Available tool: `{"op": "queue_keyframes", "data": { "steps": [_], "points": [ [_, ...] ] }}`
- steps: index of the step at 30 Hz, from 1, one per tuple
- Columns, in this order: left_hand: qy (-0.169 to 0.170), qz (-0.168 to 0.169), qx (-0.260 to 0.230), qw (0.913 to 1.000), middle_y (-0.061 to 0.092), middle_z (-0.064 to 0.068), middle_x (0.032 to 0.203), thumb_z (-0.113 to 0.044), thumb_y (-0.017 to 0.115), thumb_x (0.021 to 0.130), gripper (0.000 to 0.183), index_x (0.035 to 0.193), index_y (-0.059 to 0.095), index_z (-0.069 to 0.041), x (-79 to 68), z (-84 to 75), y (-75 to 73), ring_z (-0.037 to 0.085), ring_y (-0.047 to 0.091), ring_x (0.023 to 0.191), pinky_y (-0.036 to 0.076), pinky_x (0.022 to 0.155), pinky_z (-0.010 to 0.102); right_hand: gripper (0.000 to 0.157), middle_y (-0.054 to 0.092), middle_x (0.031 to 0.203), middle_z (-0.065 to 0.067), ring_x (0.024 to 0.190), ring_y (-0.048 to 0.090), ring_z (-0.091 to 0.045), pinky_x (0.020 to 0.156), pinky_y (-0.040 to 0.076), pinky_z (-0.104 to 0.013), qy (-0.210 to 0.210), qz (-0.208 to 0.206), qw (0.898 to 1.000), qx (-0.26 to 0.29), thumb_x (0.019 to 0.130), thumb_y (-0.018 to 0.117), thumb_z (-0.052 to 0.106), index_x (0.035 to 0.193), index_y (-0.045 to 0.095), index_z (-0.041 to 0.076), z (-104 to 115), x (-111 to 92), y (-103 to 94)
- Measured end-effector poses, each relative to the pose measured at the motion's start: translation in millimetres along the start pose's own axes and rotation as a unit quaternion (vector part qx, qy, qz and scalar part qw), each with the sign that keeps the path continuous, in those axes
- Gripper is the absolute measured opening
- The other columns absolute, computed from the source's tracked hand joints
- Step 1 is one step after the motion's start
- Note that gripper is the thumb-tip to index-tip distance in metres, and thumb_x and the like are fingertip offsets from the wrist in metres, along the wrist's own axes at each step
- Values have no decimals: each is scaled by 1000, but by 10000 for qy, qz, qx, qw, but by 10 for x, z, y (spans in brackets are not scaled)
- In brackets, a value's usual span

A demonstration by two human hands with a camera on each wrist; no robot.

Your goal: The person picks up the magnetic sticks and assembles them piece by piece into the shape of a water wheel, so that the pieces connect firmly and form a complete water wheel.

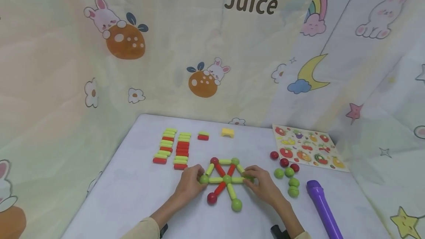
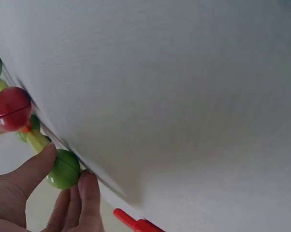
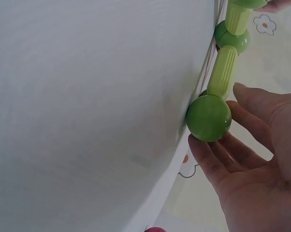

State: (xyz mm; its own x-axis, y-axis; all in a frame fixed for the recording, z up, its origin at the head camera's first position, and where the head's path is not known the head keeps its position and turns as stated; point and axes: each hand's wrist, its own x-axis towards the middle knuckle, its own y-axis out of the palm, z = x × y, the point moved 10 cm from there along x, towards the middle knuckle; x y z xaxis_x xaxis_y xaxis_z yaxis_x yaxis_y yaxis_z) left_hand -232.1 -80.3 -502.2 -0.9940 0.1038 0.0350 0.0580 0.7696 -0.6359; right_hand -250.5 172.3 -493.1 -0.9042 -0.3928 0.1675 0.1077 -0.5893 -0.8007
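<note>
Surface: one white tabletop (image 1: 132,187), standing against pale cloth walls (image 1: 166,80) that are showing printed rabbits, flowers, a moon and the word "Juice". Centre: one wheel-shaped frame of glossy red and green balls and red and yellow-green rods (image 1: 227,179), lying between your hands. Grip: your left hand (image 1: 190,183) is pinching the frame's left green ball (image 1: 204,179); your right hand (image 1: 262,183) is grasping its right green ball (image 3: 209,118) with thumb and fingers. Left: two columns of loose red and yellow-green rods (image 1: 182,150) are lying. Back: a yellow arched block (image 1: 227,132) is sitting. Right: loose red and green balls (image 1: 284,162) are resting near a fruit-printed board (image 1: 307,150); a purple microphone-shaped stick (image 1: 323,209) is lying nearer you.
</note>
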Motion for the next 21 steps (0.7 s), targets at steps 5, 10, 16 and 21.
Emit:
{"op": "queue_keyframes", "data": {
  "steps": [5, 10, 16, 21],
  "points": [
    [178, -156, -40, 9997, 71, 6, 104, -6, 91, 85, 36, 114, 70, -4, 44, -14, -12, 18, 64, 92, 63, 77, 31, 22, 73, 123, -3, 112, 71, -23, 101, 60, -46, 10, 3, 10000, -31, 95, 83, 10, 117, 81, 10, -7, 2, 4],
    [627, -107, 355, 9973, 71, 7, 117, -5, 90, 88, 45, 128, 70, -4, 58, -96, 14, 21, 66, 104, 64, 86, 34, 23, 73, 122, -3, 113, 71, -23, 101, 60, -47, 102, -25, 9999, -14, 94, 84, 9, 116, 81, 10, -13, -8, -1],
    [1071, 22, 1009, 9891, 70, 11, 126, -6, 91, 87, 55, 137, 69, -4, 65, -183, 44, 26, 68, 116, 64, 92, 38, 23, 73, 121, -3, 113, 72, -23, 101, 60, -47, 117, -65, 9999, 36, 93, 84, 9, 115, 81, 10, -14, -21, -19],
    [1029, 34, 1031, 9893, 70, 10, 121, -8, 90, 88, 51, 134, 70, -4, 159, -181, 27, 24, 67, 111, 64, 91, 37, 23, 73, 123, -4, 111, 72, -24, 98, 61, -45, 20, -20, 10000, 38, 95, 83, 10, 117, 80, 10, -23, -31, -38]
  ]
}}
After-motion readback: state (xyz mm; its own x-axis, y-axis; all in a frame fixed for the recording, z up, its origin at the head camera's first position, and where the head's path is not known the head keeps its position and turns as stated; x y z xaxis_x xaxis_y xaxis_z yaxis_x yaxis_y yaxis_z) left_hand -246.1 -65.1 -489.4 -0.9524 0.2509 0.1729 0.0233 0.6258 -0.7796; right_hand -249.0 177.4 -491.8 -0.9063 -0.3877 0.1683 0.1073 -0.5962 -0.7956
